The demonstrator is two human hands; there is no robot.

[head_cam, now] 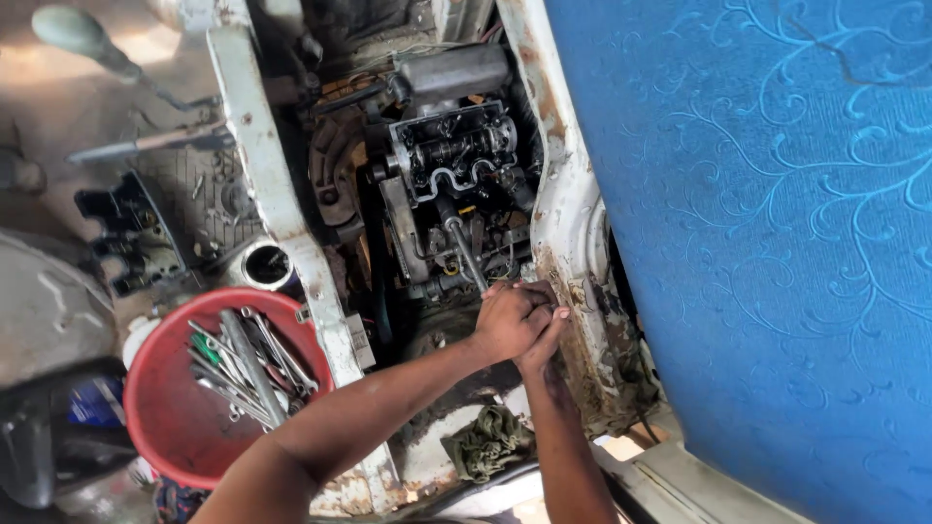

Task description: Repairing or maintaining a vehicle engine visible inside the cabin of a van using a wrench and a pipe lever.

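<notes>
Down over the exposed engine [456, 184], left hand [505, 320] and right hand [546, 330] clamped together round the handle end of a stiff, probably greasy steel tool shaft [464, 250], best gripped far back.

We see bare steel tool shaft [464, 254], dull grey, smooth. Engine head [454, 155]: cast metal, oily, dark, matt. White painted frame rail [267, 165]: chipped, rust-pitted, rough. Red basin [165, 408]: smooth plastic, scuffed. Wrenches [248, 364] in it: shiny plated metal. Rag [488, 442]: green cloth, crumpled. Blue seat cover [757, 213]: embossed fabric, slight sheen.
</notes>
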